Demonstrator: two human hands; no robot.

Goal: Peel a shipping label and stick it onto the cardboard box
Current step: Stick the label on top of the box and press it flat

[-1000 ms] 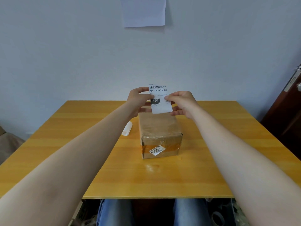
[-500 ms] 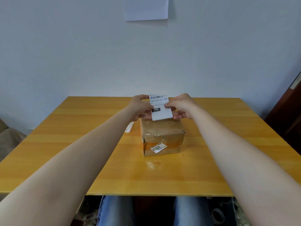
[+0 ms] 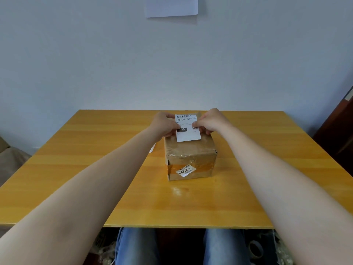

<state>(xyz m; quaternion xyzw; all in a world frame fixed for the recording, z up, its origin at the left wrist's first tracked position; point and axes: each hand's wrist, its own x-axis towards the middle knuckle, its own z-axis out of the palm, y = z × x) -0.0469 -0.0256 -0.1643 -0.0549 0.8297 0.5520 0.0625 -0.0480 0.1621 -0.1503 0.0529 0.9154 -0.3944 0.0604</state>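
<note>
A small brown cardboard box point(image 3: 191, 152), wrapped in clear and orange tape, stands in the middle of the wooden table point(image 3: 95, 169). Its front face carries an old small sticker point(image 3: 185, 170). A white shipping label point(image 3: 187, 128) with a barcode and black "150" block is held over the far part of the box's top, its lower edge low over the cardboard. My left hand point(image 3: 165, 124) pinches the label's left edge. Gripping the right edge is my right hand point(image 3: 212, 121). I cannot tell whether the label touches the box.
A white scrap of paper point(image 3: 152, 148) lies on the table left of the box, mostly hidden by my left forearm. A sheet of paper point(image 3: 172, 6) hangs on the wall. A dark wooden door point(image 3: 340, 138) stands at the right.
Both hands have lowered the label from above the box down onto the far part of its top. The camera has tilted down a little.
</note>
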